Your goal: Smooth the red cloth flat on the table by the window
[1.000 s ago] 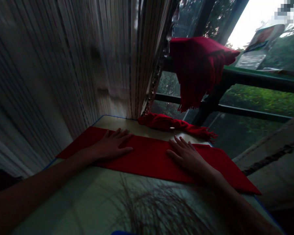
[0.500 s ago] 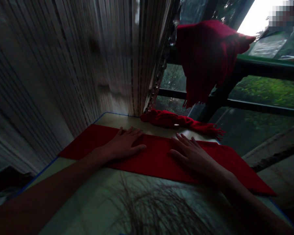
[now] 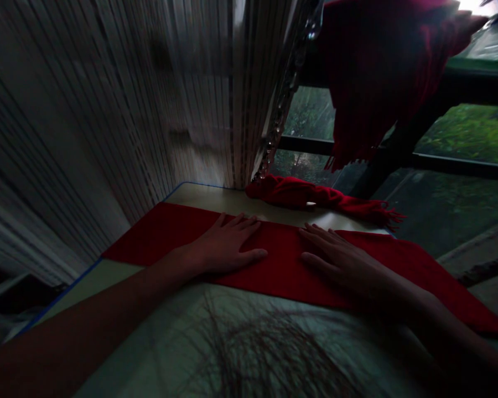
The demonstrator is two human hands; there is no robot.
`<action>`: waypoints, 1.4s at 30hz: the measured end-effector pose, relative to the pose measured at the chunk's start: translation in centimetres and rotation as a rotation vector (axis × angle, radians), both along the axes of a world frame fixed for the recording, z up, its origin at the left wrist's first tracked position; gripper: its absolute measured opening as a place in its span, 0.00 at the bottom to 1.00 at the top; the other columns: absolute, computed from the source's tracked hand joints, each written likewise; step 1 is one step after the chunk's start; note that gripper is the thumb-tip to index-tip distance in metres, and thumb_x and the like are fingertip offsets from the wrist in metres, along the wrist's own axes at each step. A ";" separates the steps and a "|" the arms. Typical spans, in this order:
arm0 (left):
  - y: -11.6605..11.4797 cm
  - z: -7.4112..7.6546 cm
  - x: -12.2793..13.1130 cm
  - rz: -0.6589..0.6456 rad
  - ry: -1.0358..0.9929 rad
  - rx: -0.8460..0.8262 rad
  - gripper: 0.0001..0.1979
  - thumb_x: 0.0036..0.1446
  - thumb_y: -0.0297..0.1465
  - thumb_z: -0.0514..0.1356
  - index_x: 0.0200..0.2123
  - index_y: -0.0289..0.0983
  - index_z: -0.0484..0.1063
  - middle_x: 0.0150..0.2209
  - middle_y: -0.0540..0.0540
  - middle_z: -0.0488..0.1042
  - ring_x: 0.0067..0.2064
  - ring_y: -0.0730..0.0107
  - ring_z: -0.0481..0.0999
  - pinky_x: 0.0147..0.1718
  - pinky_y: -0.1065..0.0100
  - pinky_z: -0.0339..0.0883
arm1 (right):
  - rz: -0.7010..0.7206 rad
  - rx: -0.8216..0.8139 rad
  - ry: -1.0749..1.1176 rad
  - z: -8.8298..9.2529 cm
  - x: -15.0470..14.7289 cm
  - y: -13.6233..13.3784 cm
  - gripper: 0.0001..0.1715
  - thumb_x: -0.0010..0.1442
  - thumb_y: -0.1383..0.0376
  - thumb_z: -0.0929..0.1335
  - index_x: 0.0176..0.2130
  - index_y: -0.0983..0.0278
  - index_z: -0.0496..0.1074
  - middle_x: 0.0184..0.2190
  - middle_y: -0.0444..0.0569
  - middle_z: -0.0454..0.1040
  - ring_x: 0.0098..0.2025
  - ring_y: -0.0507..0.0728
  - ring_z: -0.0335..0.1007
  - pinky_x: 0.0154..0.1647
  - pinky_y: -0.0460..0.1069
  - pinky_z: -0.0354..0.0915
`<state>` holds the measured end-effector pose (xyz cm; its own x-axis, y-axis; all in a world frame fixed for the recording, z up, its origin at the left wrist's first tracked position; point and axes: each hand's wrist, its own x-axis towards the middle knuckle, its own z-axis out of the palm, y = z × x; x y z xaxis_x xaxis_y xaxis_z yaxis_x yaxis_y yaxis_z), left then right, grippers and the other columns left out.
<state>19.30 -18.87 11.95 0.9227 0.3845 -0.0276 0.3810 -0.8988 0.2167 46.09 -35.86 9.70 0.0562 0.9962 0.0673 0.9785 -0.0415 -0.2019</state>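
A long red cloth (image 3: pixel 282 249), likely a scarf, lies flat across the pale table, its right end reaching over the table's edge. My left hand (image 3: pixel 226 243) rests palm down on it, left of the middle, fingers spread and thumb pointing right. Palm down too, my right hand (image 3: pixel 336 251) lies on the right part of the cloth with its fingers stretched out. A gap of bare red fabric separates the two hands. Behind the cloth, a bunched red scarf (image 3: pixel 319 196) with a fringed end lies along the far edge of the table.
The pale table (image 3: pixel 166 309) has a blue edge. Another fringed red scarf (image 3: pixel 382 83) hangs in front of the window (image 3: pixel 460 182) at upper right. A string curtain (image 3: pixel 191 99) borders the table's far left side. Loose hair (image 3: pixel 274 354) shows at the bottom.
My head view has shifted, so the hanging scarf stands higher and farther right. Both hands stay flat on the red cloth, the left one a little closer to the right.
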 end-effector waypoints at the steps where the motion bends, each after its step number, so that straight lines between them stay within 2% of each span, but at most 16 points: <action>1: 0.0 0.0 0.0 0.003 0.004 0.001 0.44 0.68 0.62 0.42 0.77 0.42 0.42 0.77 0.45 0.42 0.77 0.51 0.39 0.72 0.43 0.30 | -0.001 0.000 -0.001 0.0 0.0 0.0 0.45 0.70 0.38 0.58 0.74 0.58 0.54 0.76 0.54 0.48 0.76 0.68 0.42 0.74 0.70 0.48; 8: -0.2 0.1 0.0 0.008 0.010 -0.002 0.45 0.68 0.62 0.43 0.77 0.41 0.43 0.77 0.46 0.42 0.77 0.53 0.39 0.72 0.44 0.30 | -0.006 -0.024 0.012 0.3 -0.3 0.1 0.48 0.69 0.37 0.57 0.74 0.62 0.56 0.76 0.56 0.49 0.76 0.70 0.42 0.74 0.69 0.46; 17: -0.1 0.1 0.0 0.014 0.016 0.005 0.44 0.68 0.61 0.43 0.76 0.42 0.43 0.77 0.46 0.42 0.77 0.52 0.39 0.72 0.44 0.31 | 0.013 0.017 -0.001 -0.1 0.1 0.1 0.44 0.70 0.38 0.59 0.74 0.58 0.56 0.75 0.54 0.51 0.76 0.70 0.45 0.73 0.71 0.49; 25: 0.3 -0.3 0.0 0.004 -0.007 0.016 0.43 0.69 0.61 0.42 0.76 0.41 0.44 0.77 0.47 0.42 0.77 0.52 0.40 0.72 0.44 0.30 | 0.010 -0.032 -0.002 0.9 -0.6 0.0 0.48 0.71 0.37 0.56 0.74 0.64 0.55 0.76 0.58 0.48 0.77 0.69 0.41 0.75 0.68 0.45; 35: 0.2 -0.1 0.0 0.016 0.008 0.028 0.42 0.70 0.59 0.43 0.76 0.41 0.43 0.77 0.46 0.42 0.77 0.53 0.40 0.72 0.44 0.31 | 0.012 -0.004 0.001 1.2 -1.8 0.3 0.46 0.71 0.38 0.55 0.74 0.61 0.55 0.76 0.55 0.50 0.77 0.66 0.40 0.76 0.67 0.42; 42: 0.2 -0.2 -0.1 0.018 -0.022 0.037 0.40 0.72 0.57 0.44 0.76 0.41 0.46 0.76 0.46 0.45 0.77 0.53 0.44 0.72 0.44 0.35 | 0.006 -0.060 -0.016 1.3 -2.0 0.3 0.51 0.70 0.36 0.52 0.74 0.67 0.54 0.76 0.60 0.47 0.77 0.68 0.41 0.75 0.68 0.44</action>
